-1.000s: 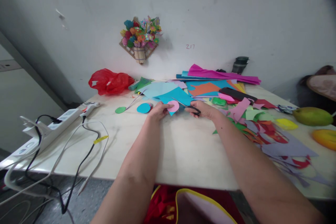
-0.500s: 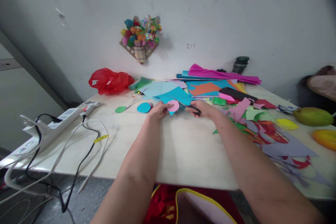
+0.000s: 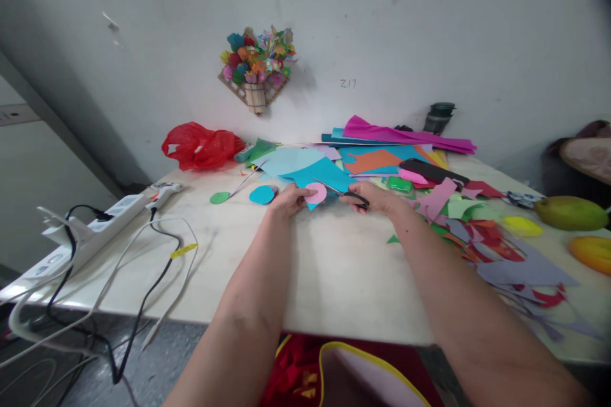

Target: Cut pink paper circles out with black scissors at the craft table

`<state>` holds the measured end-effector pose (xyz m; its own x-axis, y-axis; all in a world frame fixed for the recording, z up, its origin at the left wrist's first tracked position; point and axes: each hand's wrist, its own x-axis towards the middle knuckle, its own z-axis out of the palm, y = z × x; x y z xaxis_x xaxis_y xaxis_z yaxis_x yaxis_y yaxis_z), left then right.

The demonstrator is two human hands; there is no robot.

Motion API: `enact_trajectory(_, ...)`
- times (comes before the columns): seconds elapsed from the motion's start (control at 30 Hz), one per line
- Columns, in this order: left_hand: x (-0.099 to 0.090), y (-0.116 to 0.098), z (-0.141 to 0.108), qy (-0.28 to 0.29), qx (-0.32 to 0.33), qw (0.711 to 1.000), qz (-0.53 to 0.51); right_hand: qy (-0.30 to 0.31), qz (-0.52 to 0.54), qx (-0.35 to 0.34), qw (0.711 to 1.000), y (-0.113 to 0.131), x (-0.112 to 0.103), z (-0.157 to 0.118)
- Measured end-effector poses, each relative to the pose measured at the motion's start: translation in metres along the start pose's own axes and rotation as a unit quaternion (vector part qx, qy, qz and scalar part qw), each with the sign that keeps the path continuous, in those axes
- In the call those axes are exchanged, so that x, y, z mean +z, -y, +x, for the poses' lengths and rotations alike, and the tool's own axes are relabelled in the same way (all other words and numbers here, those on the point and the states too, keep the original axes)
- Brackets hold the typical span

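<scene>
Between thumb and fingers, my left hand (image 3: pixel 289 200) pinches a pink paper circle (image 3: pixel 316 193) laid on a blue paper sheet (image 3: pixel 321 172). My right hand (image 3: pixel 365 196) grips black-handled scissors (image 3: pixel 357 198), whose blades point left at the blue sheet beside the circle. Just left of my left hand lies a small stack of blue circles (image 3: pixel 262 194), with a bit of pink showing at its edge. A green disc (image 3: pixel 220 198) on a thin stem rests farther left.
A power strip (image 3: pixel 102 219) with cables lies at the left, near a red plastic bag (image 3: pixel 200 146). Colourful paper scraps (image 3: pixel 496 245), a black phone (image 3: pixel 433 172) and fruit (image 3: pixel 570 212) cover the right side. Rolled paper (image 3: pixel 405 133) lies along the wall.
My right hand and the scissors have shifted slightly right, away from the pink circle. My left hand keeps its pinch on the papers.
</scene>
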<state>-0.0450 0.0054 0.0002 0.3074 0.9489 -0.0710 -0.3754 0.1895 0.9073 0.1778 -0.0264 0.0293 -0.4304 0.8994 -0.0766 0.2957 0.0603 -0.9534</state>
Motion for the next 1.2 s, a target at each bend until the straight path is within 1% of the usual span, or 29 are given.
enact_trajectory(0.1, -0.001, 0.001, 0.001, 0.001, 0.002, 1.0, 0.004, 0.005, -0.017, 0.014, 1.0, 0.002, 0.001, -0.001)
enact_trajectory(0.2, -0.002, 0.002, 0.003, -0.003, 0.006, 1.0, 0.006, 0.012, -0.006, 0.025, 1.0, 0.006, 0.002, -0.003)
enact_trajectory(0.33, -0.001, 0.001, 0.003, -0.027, 0.016, 1.0, 0.001, 0.02, -0.014, 0.046, 0.999, 0.006, -0.001, -0.005)
enact_trajectory(0.43, 0.0, 0.0, 0.004, -0.065, 0.023, 0.998, -0.001, 0.035, -0.031, 0.062, 0.997, 0.002, -0.009, -0.008)
enact_trajectory(0.53, 0.0, 0.001, 0.006, -0.094, 0.041, 0.995, -0.013, 0.05, -0.029, 0.061, 0.996, -0.003, -0.02, -0.013)
enact_trajectory(0.63, -0.001, 0.002, 0.008, -0.099, 0.054, 0.993, -0.017, 0.063, -0.018, 0.063, 0.996, -0.005, -0.032, -0.021)
enact_trajectory(0.73, -0.003, 0.003, 0.01, -0.098, 0.065, 0.993, -0.016, 0.082, -0.002, 0.032, 0.996, -0.002, -0.041, -0.03)
enact_trajectory(0.83, -0.003, 0.004, 0.011, -0.099, 0.067, 0.993, -0.016, 0.071, 0.001, 0.002, 0.997, 0.001, -0.048, -0.038)
enact_trajectory(0.9, -0.003, 0.003, 0.011, -0.105, 0.067, 0.992, -0.015, 0.075, -0.007, 0.005, 0.997, 0.002, -0.051, -0.04)
enact_trajectory(1.0, -0.002, 0.003, 0.011, -0.118, 0.073, 0.99, -0.024, 0.079, -0.036, 0.058, 0.995, 0.0, -0.051, -0.038)
enact_trajectory(1.1, -0.002, 0.002, 0.012, -0.132, 0.084, 0.987, -0.041, 0.051, -0.085, 0.113, 0.989, -0.003, -0.048, -0.03)
enact_trajectory(1.13, -0.002, 0.002, 0.012, -0.135, 0.087, 0.986, -0.045, 0.037, -0.108, 0.116, 0.987, -0.004, -0.045, -0.027)
enact_trajectory(1.2, -0.001, 0.002, 0.012, -0.13, 0.089, 0.986, -0.05, 0.007, -0.165, 0.095, 0.982, -0.005, -0.039, -0.018)
